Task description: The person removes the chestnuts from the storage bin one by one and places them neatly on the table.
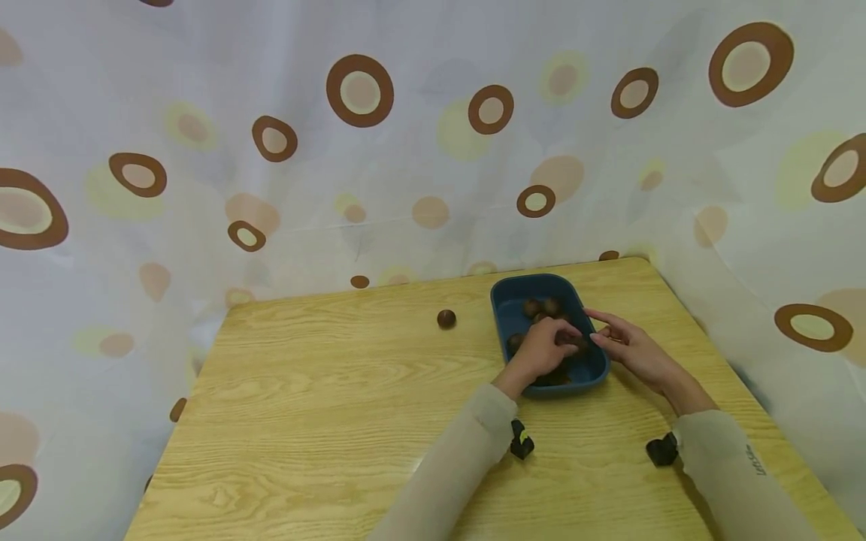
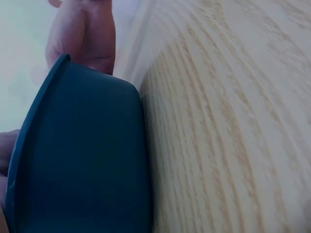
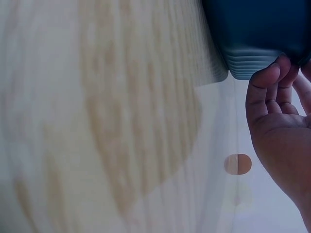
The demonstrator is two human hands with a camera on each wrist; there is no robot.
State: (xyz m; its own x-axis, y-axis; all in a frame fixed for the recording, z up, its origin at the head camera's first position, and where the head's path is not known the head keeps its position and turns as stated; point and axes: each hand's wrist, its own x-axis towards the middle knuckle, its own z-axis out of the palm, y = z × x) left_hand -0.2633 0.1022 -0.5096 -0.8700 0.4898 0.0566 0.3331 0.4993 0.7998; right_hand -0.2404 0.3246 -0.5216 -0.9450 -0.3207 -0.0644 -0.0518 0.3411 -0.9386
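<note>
A dark blue rectangular bin point(image 1: 504, 312) stands on the table with several brown, round, chestnut-like balls point(image 1: 532, 306) in it. My left hand point(image 1: 543, 347) reaches over the bin's near left side, its bent fingers and thumb down among the balls. Brown shows between thumb and fingers, but whether a ball is gripped is unclear. My right hand point(image 1: 632, 349) is at the bin's right side, fingertips by the rim and thumb close to the wall. In the right wrist view, the right hand's fingers point(image 3: 265, 77) meet the bin's outer wall point(image 3: 262, 29). The left wrist view shows mostly the bin's side point(image 2: 87, 155).
One brown ball point(image 1: 446, 319) lies on the wooden table point(image 1: 325, 391), left of the bin. A patterned curtain point(image 1: 406, 165) hangs behind the table and along its sides. Dark devices point(image 1: 521, 439) sit at both wrists.
</note>
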